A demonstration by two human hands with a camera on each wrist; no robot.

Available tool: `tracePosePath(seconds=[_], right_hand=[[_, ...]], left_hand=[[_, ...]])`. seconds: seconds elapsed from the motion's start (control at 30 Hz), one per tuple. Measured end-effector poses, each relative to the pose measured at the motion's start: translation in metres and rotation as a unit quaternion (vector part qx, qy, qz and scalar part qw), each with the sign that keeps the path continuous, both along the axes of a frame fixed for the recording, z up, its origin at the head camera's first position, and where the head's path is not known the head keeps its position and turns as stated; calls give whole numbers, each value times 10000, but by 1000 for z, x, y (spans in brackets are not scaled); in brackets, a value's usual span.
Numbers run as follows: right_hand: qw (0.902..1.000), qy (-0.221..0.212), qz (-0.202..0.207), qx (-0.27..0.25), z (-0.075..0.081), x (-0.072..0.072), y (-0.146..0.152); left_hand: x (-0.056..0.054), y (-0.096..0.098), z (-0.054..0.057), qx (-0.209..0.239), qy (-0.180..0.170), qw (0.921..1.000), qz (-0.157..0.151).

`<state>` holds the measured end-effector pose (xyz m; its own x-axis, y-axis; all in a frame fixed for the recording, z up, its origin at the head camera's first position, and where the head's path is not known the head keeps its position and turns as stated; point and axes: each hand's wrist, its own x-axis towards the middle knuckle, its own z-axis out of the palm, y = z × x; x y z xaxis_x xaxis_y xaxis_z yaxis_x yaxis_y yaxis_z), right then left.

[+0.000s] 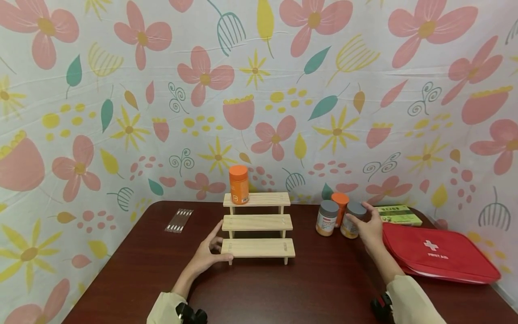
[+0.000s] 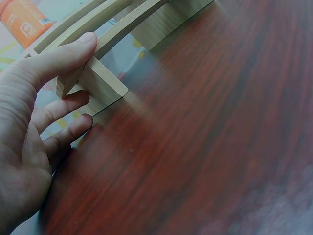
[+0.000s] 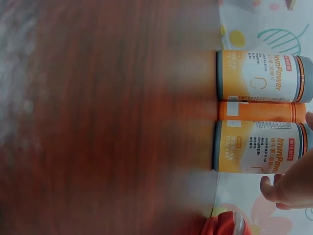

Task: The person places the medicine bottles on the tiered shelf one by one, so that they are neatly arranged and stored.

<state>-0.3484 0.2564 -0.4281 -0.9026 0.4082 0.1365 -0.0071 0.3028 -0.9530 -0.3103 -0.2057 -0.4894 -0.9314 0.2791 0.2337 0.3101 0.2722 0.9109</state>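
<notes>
A three-tier wooden stand [image 1: 256, 222] is on the dark table, with an orange pill bottle [image 1: 239, 186] upright on its top step. My left hand [image 1: 208, 253] grips the stand's left end. Its thumb [image 2: 80, 49] lies along the bottom step and its fingertips are by the side support. On the right, my right hand [image 1: 370, 227] has thumb and fingers around the grey lid of a white-and-yellow pill bottle [image 3: 257, 147]. A matching grey-lidded bottle [image 1: 326, 219] stands to its left. Behind and between them is a second orange bottle [image 1: 341, 203], partly hidden.
A red first aid pouch [image 1: 441, 254] lies right of my right forearm, and a green-and-yellow box [image 1: 398, 215] lies behind it. Cotton swabs in a clear pack [image 1: 179, 220] are at the back left. A flower-patterned cloth [image 1: 275, 90] hangs behind the table.
</notes>
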Motion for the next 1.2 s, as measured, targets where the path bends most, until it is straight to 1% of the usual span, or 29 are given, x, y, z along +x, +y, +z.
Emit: tracePosePath(seconds=[0.13, 0.4, 0.6, 0.73, 0.93, 1.2], right_hand=[[10000, -28, -27, 40, -2, 0, 0], [9999, 114, 27, -116, -4, -1, 0], [9999, 102, 19, -90, -4, -2, 0], [9998, 141, 56, -147, -3, -2, 0], [9996, 164, 82, -231, -3, -2, 1], [9997, 138, -21, -223, -5, -2, 1]], left_hand=[[0, 0, 0, 17, -14, 10000, 7], [-3, 0, -1, 79, 34, 10000, -49], [-2, 1, -1, 37, -75, 9999, 57], [-1, 0, 0, -35, -71, 9999, 100], [-1, -1, 0, -58, -27, 10000, 56], [-1, -1, -1, -14, -39, 10000, 21]])
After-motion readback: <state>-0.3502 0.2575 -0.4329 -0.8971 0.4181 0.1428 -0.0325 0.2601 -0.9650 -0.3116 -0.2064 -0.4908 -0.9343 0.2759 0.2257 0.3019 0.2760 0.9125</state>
